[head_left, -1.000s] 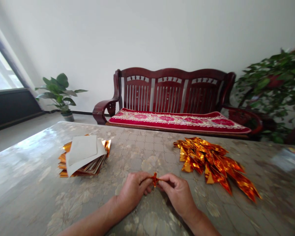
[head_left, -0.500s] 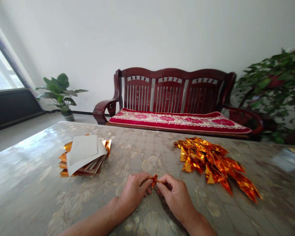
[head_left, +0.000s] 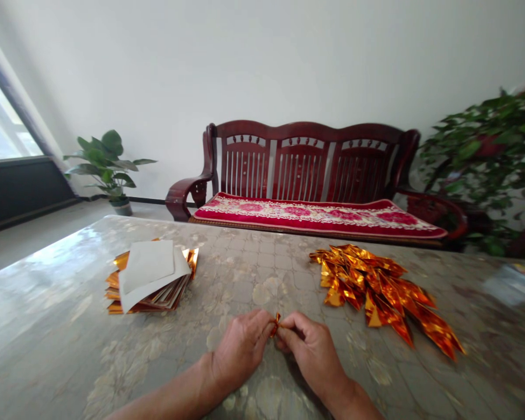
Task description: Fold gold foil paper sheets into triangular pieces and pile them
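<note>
The left hand (head_left: 240, 345) and the right hand (head_left: 311, 350) are both closed, their fingertips pinching a small twist of gold foil (head_left: 275, 325) between them — just above the worktop (head_left: 240, 262) — while a heap of folded foil strips (head_left: 376, 291) is lying to the right and a stack of foil sheets (head_left: 112, 281) topped with white paper (head_left: 151, 271) is sitting to the left

Marbled tabletop (head_left: 249, 271) gives passage at centre, between the paper-topped foil stack (head_left: 151, 277) at left and the folded gold foil pile (head_left: 376, 291) at right. That pile stands nearest the right hand (head_left: 315, 356), while the left hand (head_left: 240, 350) has wider room. A glossy item (head_left: 514, 283) at far right is probably flat, but glare hides it.
</note>
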Demonstrator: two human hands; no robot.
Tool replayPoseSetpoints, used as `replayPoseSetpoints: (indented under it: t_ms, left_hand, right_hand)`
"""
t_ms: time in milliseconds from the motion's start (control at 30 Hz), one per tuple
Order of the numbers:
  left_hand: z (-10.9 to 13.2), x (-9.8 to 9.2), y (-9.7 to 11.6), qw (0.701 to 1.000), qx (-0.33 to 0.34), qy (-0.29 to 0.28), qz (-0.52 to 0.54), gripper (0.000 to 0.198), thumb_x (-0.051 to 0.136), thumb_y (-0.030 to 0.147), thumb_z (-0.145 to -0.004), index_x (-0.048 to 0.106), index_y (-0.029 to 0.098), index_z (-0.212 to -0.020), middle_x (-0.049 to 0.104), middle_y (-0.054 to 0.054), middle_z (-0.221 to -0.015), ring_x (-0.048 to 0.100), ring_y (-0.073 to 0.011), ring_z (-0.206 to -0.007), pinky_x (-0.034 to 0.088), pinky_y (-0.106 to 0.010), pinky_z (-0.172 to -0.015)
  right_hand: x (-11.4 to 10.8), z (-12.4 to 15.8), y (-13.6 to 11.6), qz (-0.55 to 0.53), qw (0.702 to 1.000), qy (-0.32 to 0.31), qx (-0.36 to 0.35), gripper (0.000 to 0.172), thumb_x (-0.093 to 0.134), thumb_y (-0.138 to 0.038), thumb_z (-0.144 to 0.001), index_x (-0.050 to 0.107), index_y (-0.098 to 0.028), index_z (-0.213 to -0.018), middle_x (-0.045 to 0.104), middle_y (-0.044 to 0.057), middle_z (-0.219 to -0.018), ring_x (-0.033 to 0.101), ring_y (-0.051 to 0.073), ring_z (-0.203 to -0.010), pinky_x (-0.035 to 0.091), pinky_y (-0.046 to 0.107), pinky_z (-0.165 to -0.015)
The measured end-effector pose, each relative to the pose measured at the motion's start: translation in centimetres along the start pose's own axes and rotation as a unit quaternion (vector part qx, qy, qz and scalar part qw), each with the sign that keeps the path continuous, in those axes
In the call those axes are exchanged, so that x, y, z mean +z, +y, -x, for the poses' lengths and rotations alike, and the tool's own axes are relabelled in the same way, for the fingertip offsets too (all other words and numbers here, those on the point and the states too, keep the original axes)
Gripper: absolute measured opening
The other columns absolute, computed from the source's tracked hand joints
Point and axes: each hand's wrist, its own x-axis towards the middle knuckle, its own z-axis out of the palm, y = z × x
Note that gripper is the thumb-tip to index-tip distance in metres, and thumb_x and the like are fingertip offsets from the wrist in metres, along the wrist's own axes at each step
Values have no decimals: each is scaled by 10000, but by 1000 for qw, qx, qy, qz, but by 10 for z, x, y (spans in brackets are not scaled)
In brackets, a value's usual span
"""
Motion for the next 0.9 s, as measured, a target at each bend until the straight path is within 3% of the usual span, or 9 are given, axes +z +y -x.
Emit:
replayPoseSetpoints:
  t_ms: [533, 767, 900]
  left_hand:
    - [4, -3, 12, 996, 37, 1, -84, 255, 343, 102, -911, 505, 204, -744, 608, -25, -681, 565, -130, -588, 359, -241, -540]
    - [6, -2, 11, 991, 41, -37, -119, 207, 391, 73, -857, 538, 196, -781, 635, -38, -694, 584, -144, -597, 366, -244, -537]
    - [-2, -3, 12, 990, -29, -87, -108, 177, 424, 76, -856, 538, 203, -807, 664, -31, -773, 607, -144, -674, 386, -220, -590]
  right_hand:
    - [-1, 3, -11, 79, 992, 36, -89, 230, 549, -245, -874, 609, -211, -655, 618, -17, -589, 585, 136, -582, 426, 218, -600]
    - [0, 0, -6, 57, 998, 4, -27, 217, 562, -210, -820, 593, -203, -605, 593, -35, -526, 553, 124, -535, 403, 205, -545]
    - [1, -5, -3, 30, 999, -6, 24, 203, 570, -230, -815, 592, -202, -615, 597, -37, -510, 556, 125, -514, 404, 204, -524]
